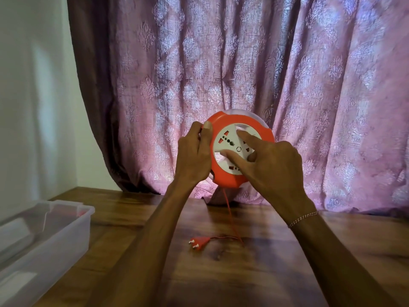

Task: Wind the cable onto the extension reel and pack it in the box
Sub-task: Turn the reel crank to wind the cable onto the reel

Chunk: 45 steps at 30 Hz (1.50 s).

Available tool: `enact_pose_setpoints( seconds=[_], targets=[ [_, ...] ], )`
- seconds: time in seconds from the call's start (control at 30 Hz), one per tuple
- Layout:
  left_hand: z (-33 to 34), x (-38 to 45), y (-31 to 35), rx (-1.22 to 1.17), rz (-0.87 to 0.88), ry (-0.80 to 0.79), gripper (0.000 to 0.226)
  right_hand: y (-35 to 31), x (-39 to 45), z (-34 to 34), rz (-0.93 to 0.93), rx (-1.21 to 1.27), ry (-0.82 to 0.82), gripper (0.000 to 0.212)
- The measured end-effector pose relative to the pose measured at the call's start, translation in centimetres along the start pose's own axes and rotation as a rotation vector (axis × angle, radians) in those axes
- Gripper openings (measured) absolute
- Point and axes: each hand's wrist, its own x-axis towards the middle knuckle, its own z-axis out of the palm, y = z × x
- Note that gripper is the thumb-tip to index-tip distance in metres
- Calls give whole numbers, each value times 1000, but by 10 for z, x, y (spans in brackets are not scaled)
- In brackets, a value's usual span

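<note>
Near the centre of the frame, the orange extension reel (pixel 238 149) is held up in the air, its white socket face (pixel 234 149) turned toward the camera. The left hand (pixel 194 151) grips the reel's left rim, thumb curled over the front edge. The right hand (pixel 270 160) lies on the socket face with its forefinger and thumb stretched out straight and pressed against the white disc. A thin orange cable (pixel 230 214) hangs from the reel's underside down to the wooden table (pixel 309 262), where it bends left and ends in a two-pin plug (pixel 199 242) lying flat, lower centre. A clear plastic box (pixel 44 238) sits at the lower left. A patterned purple curtain (pixel 243 63) fills the background.
</note>
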Motion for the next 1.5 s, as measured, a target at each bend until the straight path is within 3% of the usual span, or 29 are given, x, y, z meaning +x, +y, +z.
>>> enact_pose_setpoints(
  seconds=[0.17, 0.27, 0.37, 0.67, 0.87, 1.0, 1.1, 1.2, 1.27, 1.33, 1.4, 1.5],
  targets=[
    [-2, 1, -2, 16, -28, -10, 46, 7, 3, -11, -174, 68, 113, 16],
    [-3, 1, -1, 18, -17, -7, 47, 10, 8, -11, -289, 39, -125, 34],
    [-2, -1, 0, 18, -9, -6, 45, 6, 6, -10, -268, -39, -366, 56],
    [0, -3, -1, -11, -34, 4, 46, 2, 1, -4, -275, -127, -213, 56],
    [1, -3, 3, -3, -24, 20, 50, 0, -4, 4, 0, -16, -51, 61],
    [1, -3, 5, 22, -28, 20, 46, -1, -5, 10, 50, 4, 30, 68],
    [0, -3, 5, 6, -43, 25, 53, 1, -3, 12, 3, 38, 65, 63],
    [-2, -1, 4, -21, -60, 41, 56, 8, 2, 10, -190, 121, 117, 41],
    [-4, 0, 3, -24, -63, 47, 53, 11, 6, 6, -312, 150, 48, 26],
    [-5, 1, 2, -14, -67, 47, 53, 11, 7, 0, -352, 106, -110, 43],
    [-6, 1, 2, -11, -64, 46, 52, 6, 6, -6, -339, 16, -244, 47],
    [-6, 1, 4, -12, -53, 35, 49, 0, 2, -7, -323, -80, -281, 46]
  ],
)
